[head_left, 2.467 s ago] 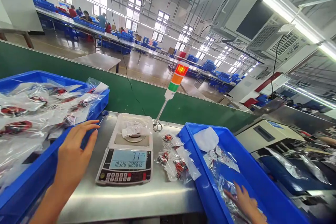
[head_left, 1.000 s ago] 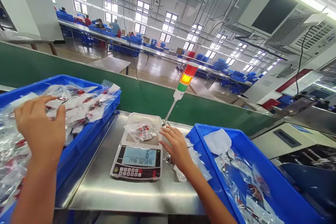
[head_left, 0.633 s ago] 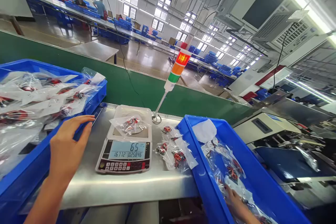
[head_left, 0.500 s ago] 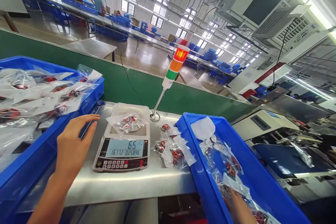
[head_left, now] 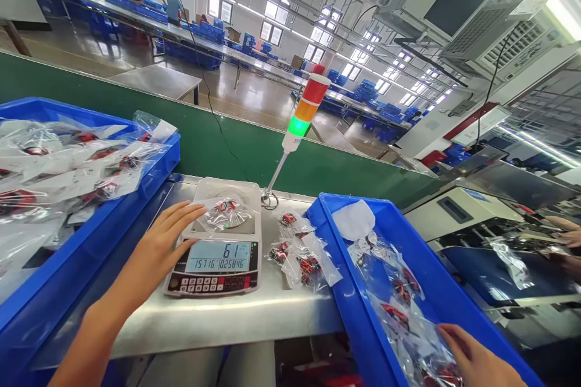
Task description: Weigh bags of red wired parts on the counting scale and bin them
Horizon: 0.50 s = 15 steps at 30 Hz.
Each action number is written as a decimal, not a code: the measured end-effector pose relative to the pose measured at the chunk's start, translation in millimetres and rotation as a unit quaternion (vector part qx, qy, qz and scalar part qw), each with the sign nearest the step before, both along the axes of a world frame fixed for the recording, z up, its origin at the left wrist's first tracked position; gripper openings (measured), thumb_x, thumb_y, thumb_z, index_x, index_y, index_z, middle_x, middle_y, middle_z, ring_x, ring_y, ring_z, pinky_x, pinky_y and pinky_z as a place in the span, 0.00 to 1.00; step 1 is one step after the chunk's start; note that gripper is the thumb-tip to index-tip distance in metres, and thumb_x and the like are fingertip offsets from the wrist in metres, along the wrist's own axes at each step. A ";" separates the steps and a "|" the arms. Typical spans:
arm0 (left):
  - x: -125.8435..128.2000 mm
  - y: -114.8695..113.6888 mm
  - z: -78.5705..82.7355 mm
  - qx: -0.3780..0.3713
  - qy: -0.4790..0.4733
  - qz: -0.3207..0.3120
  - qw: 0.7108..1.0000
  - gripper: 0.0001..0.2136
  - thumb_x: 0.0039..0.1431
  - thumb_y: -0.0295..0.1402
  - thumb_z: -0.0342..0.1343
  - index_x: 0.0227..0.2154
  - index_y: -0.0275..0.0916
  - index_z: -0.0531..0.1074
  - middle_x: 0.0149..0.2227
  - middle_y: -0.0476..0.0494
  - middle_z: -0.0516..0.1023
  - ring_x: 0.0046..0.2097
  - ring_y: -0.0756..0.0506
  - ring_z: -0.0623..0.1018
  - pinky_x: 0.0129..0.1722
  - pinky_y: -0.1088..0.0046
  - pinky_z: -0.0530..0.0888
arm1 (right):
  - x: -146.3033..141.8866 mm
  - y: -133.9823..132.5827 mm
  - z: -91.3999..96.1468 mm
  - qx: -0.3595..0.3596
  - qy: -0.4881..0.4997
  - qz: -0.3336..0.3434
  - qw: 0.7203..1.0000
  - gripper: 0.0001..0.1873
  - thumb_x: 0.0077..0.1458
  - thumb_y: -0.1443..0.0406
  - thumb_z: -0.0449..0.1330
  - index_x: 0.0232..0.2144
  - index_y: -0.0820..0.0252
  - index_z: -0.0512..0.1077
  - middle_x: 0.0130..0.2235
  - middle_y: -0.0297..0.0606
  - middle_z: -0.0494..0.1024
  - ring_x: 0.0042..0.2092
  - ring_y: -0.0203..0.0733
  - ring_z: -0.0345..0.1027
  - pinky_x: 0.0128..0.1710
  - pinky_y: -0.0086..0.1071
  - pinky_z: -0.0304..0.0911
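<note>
Bag of red parts (head_left: 226, 213) sits on the digital scale (head_left: 211, 266), with the left hand (head_left: 152, 251) spread open, its fingertips just beside the bag. The right hand (head_left: 472, 355), loosely open, lies on bagged parts (head_left: 399, 308) in the blue plastic tray (head_left: 358, 320).

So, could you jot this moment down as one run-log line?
left hand: by bag on digital scale | right hand: on bags in blue crate
</note>
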State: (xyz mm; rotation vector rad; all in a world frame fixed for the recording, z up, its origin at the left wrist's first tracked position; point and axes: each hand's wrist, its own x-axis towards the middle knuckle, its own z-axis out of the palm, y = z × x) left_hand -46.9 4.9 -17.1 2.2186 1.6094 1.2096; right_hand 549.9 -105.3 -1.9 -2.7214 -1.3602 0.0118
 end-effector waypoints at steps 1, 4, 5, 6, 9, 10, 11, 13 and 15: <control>2.4 7.1 -1.1 -0.003 0.006 -0.015 1.000 0.20 0.69 0.47 0.49 0.60 0.52 0.71 0.63 0.47 0.74 0.67 0.38 0.68 0.66 0.51 0.69 | -10.8 4.3 13.0 0.029 -0.015 0.016 0.999 0.30 0.53 0.42 0.43 0.33 0.46 0.80 0.30 0.47 0.84 0.30 0.60 0.76 0.29 0.45 0.66; 15.7 33.8 2.9 -0.002 -0.024 -0.050 0.998 0.17 0.68 0.46 0.48 0.49 0.48 0.79 0.58 0.46 0.78 0.66 0.38 0.70 0.67 0.50 0.67 | -58.8 32.0 49.8 0.140 -0.043 0.087 0.985 0.29 0.55 0.42 0.45 0.35 0.47 0.80 0.31 0.45 0.84 0.31 0.57 0.76 0.29 0.41 0.63; 20.9 43.1 7.3 -0.001 -0.057 -0.042 0.997 0.16 0.68 0.46 0.49 0.43 0.47 0.81 0.54 0.45 0.81 0.63 0.37 0.74 0.65 0.51 0.69 | -79.3 46.3 60.5 0.177 -0.026 0.115 0.977 0.28 0.55 0.42 0.47 0.35 0.48 0.80 0.32 0.43 0.84 0.33 0.56 0.77 0.30 0.40 0.64; 25.4 52.0 13.2 -0.002 -0.104 -0.019 0.994 0.15 0.66 0.45 0.51 0.39 0.45 0.82 0.49 0.44 0.84 0.58 0.38 0.78 0.63 0.53 0.72 | -101.4 62.6 70.1 0.214 0.004 0.145 0.966 0.27 0.55 0.42 0.50 0.35 0.49 0.80 0.34 0.42 0.85 0.35 0.55 0.78 0.33 0.39 0.65; 28.7 71.7 38.4 0.007 -0.292 0.109 0.950 0.10 0.60 0.40 0.58 0.35 0.41 0.81 0.37 0.44 0.85 0.42 0.40 0.84 0.51 0.61 0.79 | -172.3 119.1 91.2 0.315 0.135 0.241 0.908 0.24 0.56 0.44 0.57 0.33 0.53 0.81 0.36 0.39 0.86 0.40 0.51 0.79 0.42 0.39 0.69; 24.7 75.2 47.9 0.019 -0.340 0.145 0.929 0.09 0.59 0.38 0.60 0.34 0.39 0.81 0.36 0.44 0.85 0.38 0.42 0.84 0.46 0.63 0.79 | -195.9 138.6 95.0 0.339 0.177 0.273 0.883 0.22 0.56 0.45 0.59 0.33 0.55 0.81 0.36 0.38 0.86 0.40 0.50 0.79 0.44 0.39 0.70; 17.8 77.0 57.2 0.038 -0.372 0.172 0.911 0.09 0.59 0.37 0.60 0.34 0.37 0.81 0.35 0.43 0.85 0.37 0.42 0.84 0.43 0.65 0.80 | -218.8 157.5 96.9 0.358 0.213 0.306 0.856 0.21 0.57 0.47 0.60 0.33 0.55 0.82 0.36 0.38 0.87 0.40 0.49 0.79 0.45 0.39 0.71; -3.9 75.4 73.2 0.086 -0.398 0.217 0.887 0.09 0.60 0.34 0.59 0.36 0.33 0.79 0.37 0.41 0.84 0.37 0.43 0.84 0.42 0.67 0.79 | -261.4 191.0 93.7 0.377 0.255 0.380 0.806 0.17 0.60 0.52 0.60 0.34 0.56 0.82 0.38 0.38 0.87 0.42 0.48 0.80 0.47 0.39 0.72; -32.7 67.7 83.5 0.138 -0.394 0.280 0.865 0.11 0.62 0.33 0.57 0.39 0.30 0.78 0.39 0.39 0.84 0.40 0.43 0.83 0.45 0.65 0.79 | -298.0 215.4 80.3 0.377 0.246 0.459 0.766 0.14 0.63 0.56 0.59 0.36 0.55 0.83 0.41 0.38 0.87 0.45 0.46 0.79 0.49 0.39 0.71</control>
